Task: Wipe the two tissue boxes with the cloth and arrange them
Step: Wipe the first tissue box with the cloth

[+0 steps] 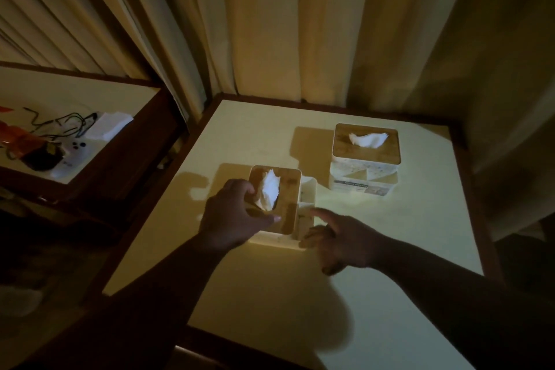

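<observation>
Your left hand grips the near tissue box by its wooden lid, thumb and fingers curled over it. Your right hand hangs loose just beside it, index finger extended. The second tissue box stands apart, farther back on the desk.

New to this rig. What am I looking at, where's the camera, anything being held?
There is one picture, from a camera worn on a person's head, looking down at their bare hands; no robot is involved. On the pale yellow table with a dark wooden rim stand two tissue boxes. The left hand grips the nearer white box with a wooden lid. The right hand touches its side with fingers extended, holding nothing. The farther patterned box with a wooden lid stands untouched. No cloth is visible.
</observation>
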